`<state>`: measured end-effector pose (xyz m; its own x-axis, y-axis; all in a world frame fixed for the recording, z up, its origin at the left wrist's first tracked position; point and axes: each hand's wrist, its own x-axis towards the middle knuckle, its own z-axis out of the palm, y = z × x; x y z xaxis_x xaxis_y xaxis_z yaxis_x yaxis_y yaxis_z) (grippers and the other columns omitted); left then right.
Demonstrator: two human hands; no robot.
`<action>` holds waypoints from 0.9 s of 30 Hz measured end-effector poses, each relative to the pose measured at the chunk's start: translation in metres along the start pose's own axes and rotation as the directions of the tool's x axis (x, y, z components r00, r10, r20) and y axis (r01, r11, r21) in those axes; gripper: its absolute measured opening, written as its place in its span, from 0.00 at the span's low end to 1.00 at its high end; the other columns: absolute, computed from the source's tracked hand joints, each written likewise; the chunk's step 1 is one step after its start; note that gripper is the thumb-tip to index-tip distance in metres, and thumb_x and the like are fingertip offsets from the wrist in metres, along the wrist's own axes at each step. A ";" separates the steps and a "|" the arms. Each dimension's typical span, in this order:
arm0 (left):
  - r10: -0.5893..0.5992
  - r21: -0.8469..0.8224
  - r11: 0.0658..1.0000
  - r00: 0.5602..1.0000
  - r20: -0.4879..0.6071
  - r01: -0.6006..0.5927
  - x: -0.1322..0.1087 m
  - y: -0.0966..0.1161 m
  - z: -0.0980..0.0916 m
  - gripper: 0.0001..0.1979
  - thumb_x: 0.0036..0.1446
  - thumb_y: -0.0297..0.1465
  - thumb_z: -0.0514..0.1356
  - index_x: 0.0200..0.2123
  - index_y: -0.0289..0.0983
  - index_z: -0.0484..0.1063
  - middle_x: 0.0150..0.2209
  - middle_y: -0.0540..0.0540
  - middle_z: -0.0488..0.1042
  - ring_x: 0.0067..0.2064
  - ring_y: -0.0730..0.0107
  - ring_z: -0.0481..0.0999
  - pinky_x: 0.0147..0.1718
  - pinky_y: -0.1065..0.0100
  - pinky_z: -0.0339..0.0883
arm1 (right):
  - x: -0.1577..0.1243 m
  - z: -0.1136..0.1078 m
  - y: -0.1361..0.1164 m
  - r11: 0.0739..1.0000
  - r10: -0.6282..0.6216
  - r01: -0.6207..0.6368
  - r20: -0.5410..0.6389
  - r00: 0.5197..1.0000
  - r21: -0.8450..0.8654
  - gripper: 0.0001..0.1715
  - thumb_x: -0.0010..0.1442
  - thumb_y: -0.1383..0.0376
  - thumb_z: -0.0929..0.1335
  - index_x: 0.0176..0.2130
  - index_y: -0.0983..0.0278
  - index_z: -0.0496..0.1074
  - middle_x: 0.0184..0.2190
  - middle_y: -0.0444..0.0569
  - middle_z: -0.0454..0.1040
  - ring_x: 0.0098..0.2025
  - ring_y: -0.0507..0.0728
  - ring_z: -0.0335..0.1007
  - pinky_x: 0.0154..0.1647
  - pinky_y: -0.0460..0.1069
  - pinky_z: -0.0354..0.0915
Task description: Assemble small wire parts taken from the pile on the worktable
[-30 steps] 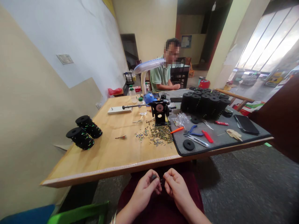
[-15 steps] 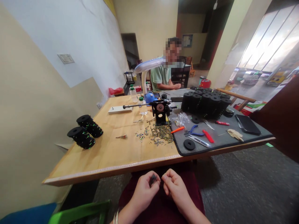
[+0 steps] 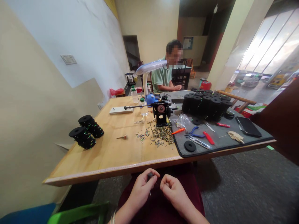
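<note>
In the head view, the left hand [image 3: 142, 188] grasps a small dark piece [image 3: 150, 176], which lies between its thumb and curled fingers, partly hidden by them; a thin pale tip [image 3: 150, 193] sticks out below that hand. The right hand [image 3: 173, 188] is just beside it with a narrow gap between, its fingers curled and thumb and forefinger pinched together; whether they grip anything is too small to tell. The dark piece is thus inside the left hand and a little apart from the right fingertips. Both hands are over the person's dark red clothing [image 3: 161, 207], in front of the near edge of the wooden counter [image 3: 112, 154]. Beyond them on the counter, loose small striped pieces [image 3: 163, 134] are heaped at the foot of a black device with a round dial [image 3: 161, 109], with tiny coloured bits [image 3: 143, 135] to their left. On the grey mat [image 3: 218, 143] lie blue-handled pliers [image 3: 195, 132], an orange pen-like tool [image 3: 178, 131] and a black foam disc [image 3: 190, 146]; black foam spools [image 3: 206, 105] stand packed together behind. Two more spools [image 3: 86, 133] stand at the left.
</note>
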<state>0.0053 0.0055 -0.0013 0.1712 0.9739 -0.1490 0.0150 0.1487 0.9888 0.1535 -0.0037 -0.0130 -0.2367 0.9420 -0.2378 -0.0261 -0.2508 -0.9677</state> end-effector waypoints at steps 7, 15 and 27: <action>0.049 -0.007 0.999 0.978 -0.202 -0.052 0.006 0.007 -0.015 0.10 0.52 0.37 0.59 0.32 0.35 0.72 0.18 0.57 0.55 0.20 0.77 0.54 0.19 0.75 0.47 | 0.002 -0.004 0.011 0.997 0.009 -0.004 -0.065 0.998 0.083 0.06 0.45 0.66 0.63 0.21 0.61 0.59 0.10 0.32 0.53 0.13 0.45 0.44 0.15 0.43 0.41; -0.144 0.042 0.988 0.988 -0.056 0.147 0.002 -0.006 -0.019 0.07 0.44 0.32 0.63 0.28 0.35 0.75 0.15 0.58 0.57 0.18 0.79 0.52 0.18 0.75 0.43 | -0.002 -0.001 0.002 0.971 0.046 -0.024 -0.086 0.995 0.240 0.09 0.49 0.62 0.65 0.23 0.62 0.59 0.11 0.32 0.54 0.14 0.45 0.41 0.15 0.43 0.38; -0.147 -0.036 0.989 0.989 -0.019 0.146 0.011 0.006 -0.005 0.18 0.43 0.43 0.66 0.24 0.33 0.70 0.15 0.59 0.55 0.17 0.82 0.48 0.17 0.74 0.39 | 0.001 -0.006 0.019 0.995 -0.091 0.092 -0.029 0.995 0.031 0.12 0.56 0.59 0.65 0.25 0.62 0.60 0.12 0.35 0.61 0.14 0.46 0.48 0.16 0.43 0.45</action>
<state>0.0023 0.0183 0.0032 0.1487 0.9445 -0.2930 0.0044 0.2957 0.9553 0.1590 -0.0064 -0.0318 -0.2052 0.9670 -0.1508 -0.0774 -0.1696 -0.9825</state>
